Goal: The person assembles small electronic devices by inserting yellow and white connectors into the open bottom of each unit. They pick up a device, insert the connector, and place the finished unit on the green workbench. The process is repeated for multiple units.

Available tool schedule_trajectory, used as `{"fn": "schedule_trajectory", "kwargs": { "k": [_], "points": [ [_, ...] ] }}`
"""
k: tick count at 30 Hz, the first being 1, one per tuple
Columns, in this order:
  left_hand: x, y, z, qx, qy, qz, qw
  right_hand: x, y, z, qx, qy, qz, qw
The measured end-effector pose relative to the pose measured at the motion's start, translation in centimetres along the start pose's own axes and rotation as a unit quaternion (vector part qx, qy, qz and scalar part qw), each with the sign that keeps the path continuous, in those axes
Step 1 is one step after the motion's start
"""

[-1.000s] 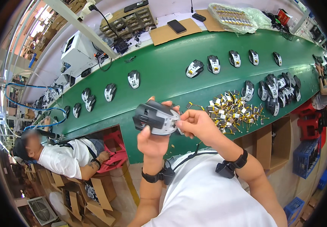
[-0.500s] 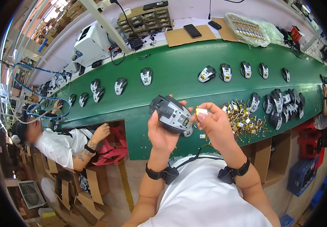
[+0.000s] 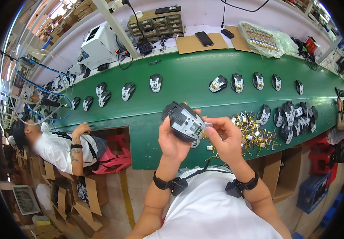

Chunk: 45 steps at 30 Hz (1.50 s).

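Right, the left hand (image 3: 174,142) is cradling a black-and-grey computer mouse (image 3: 184,124) above the near edge of the green bench (image 3: 156,123), its fingers wrapping around the shell and the thumb pressing along the near side. The mouse is tilting, its panelled face turning up and its small open slot pointing toward the right hand (image 3: 228,138). That right hand is pinching a little silver battery (image 3: 208,125) between thumb and fingers, right beside the slot; yellow wire is showing there, though whether the battery itself is touching the mouse I cannot tell.

Just beyond the right hand, a loose pile of batteries (image 3: 255,135) is spreading over the bench, yellow leads sticking out every way. Another mouse (image 3: 195,143) is peeking out beneath the held one, mostly hidden. Further right, a heap of mice (image 3: 288,117) is crowding the bench, while a row of five mice (image 3: 237,83) is lying behind the batteries, some showing yellow parts. Over on the left, more mice (image 3: 128,91) are trailing away along the bench.

At the back, a dark phone (image 3: 204,38) is resting on a sheet of cardboard (image 3: 188,45). Down the left side, a co-worker in a white shirt (image 3: 56,148) is sitting on a pink stool (image 3: 114,158).
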<state>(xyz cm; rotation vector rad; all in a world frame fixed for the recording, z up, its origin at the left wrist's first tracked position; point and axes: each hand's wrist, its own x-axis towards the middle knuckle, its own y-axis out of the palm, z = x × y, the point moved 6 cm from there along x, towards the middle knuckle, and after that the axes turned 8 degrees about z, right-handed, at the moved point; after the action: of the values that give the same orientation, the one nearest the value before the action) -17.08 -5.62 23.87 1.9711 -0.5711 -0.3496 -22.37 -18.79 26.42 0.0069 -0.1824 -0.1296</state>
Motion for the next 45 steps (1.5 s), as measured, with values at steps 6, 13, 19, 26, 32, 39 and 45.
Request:
{"fn": "schedule_trajectory", "kwargs": {
  "k": [6,13,19,26,32,39,45],
  "points": [
    [0.3,-0.3,1.1,-0.041,0.001,-0.007,0.999,-0.1,0.7,2.6,-0.194,-0.088,-0.005,0.977],
    [0.6,0.4,1.6,-0.066,0.003,-0.019,0.998,-0.4,-0.8,-0.6,-0.015,0.020,-0.015,1.000],
    [1.0,-0.5,1.9,-0.096,-0.019,0.007,0.995,-0.5,-1.3,3.0,-0.223,-0.108,0.098,0.964],
    [1.4,0.5,2.5,-0.033,-0.086,0.038,0.995,-0.7,-2.3,3.4,-0.300,-0.201,0.161,0.918],
    [1.4,-0.5,4.0,0.066,-0.123,-0.043,0.989,0.5,-2.8,3.1,-0.199,-0.072,0.131,0.969],
    [2.1,-0.4,3.2,0.083,-0.098,-0.013,0.992,0.1,-1.8,4.1,-0.336,-0.206,0.072,0.916],
    [2.2,-0.3,3.1,0.085,-0.093,-0.005,0.992,-0.7,-1.9,4.6,-0.404,-0.278,0.118,0.864]
  ]
}}
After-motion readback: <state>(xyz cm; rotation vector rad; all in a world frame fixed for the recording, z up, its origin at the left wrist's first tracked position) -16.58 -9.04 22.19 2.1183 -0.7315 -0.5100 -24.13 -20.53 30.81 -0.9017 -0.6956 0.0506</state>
